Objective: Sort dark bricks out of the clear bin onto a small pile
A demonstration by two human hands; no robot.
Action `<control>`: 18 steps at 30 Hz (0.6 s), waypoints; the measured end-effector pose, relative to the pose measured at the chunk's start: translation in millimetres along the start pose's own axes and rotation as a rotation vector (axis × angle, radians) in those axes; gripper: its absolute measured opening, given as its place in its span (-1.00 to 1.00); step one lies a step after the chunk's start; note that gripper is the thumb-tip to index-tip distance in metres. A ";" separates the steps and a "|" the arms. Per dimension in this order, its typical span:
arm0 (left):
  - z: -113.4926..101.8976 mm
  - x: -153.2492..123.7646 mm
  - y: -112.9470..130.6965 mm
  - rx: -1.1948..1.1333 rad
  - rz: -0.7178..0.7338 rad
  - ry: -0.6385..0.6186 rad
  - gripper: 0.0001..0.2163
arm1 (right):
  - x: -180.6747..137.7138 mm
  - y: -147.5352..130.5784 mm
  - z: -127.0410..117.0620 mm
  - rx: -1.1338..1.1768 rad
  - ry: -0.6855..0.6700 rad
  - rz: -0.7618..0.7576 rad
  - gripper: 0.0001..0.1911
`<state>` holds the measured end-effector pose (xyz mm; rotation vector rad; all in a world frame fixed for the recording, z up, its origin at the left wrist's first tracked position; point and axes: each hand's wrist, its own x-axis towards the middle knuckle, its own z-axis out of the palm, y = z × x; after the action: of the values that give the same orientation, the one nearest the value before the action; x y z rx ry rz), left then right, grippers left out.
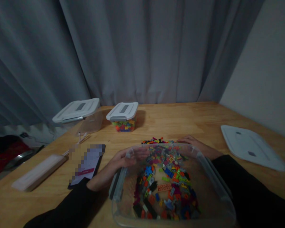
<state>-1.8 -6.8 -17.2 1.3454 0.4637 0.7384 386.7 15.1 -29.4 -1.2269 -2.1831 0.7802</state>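
Two hands are on one large clear bin (213, 177) at the near edge of the wooden table (185, 118). The left hand (120, 161) lies over the bin's far left corner by the latch, its fingers together and bent over the rim, holding it. The right hand (194, 146) lies along the far right corner, fingers stretched out side by side. From here I cannot tell whether it grips the wall or only rests against it.

Inside the bin is a thick layer of loose toy bricks (166, 183) in many colours, too many to count. One small heap of bricks (156, 140) sits on the table just beyond the far rim, between the two hands.

There are three containers in all. The other two are small lidded boxes at the far left: a brick-filled box (123, 119) and a see-through box (82, 115) beside it, near the curtain (133, 47). That makes three lids, two shut and one loose lid (251, 147) lying flat at the right, well apart from the bin.

At the near left lie one dark booklet (87, 164) and one long pale case (38, 172), the booklet just beside the left forearm. Bare wood stretches across the far middle and right, up to the curtain and the wall (263, 79).
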 end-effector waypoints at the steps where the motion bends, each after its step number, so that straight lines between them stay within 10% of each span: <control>1: -5.8 1.9 -4.8 -0.008 0.015 -0.013 -0.53 | -2.3 -0.6 -1.4 0.002 -0.038 0.009 -0.42; 5: -5.2 0.5 -3.6 0.005 0.003 -0.009 -0.52 | -9.2 -15.9 -8.5 0.004 -0.114 0.084 -0.20; 18: 32.7 -10.9 30.8 0.038 -0.087 0.137 -0.56 | -10.6 -29.0 -13.2 0.134 -0.108 0.152 -0.65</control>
<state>6.7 -35.9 17.8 1.3062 0.6445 0.7560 383.6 -3.5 -1.6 -1.3203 -2.1015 1.0599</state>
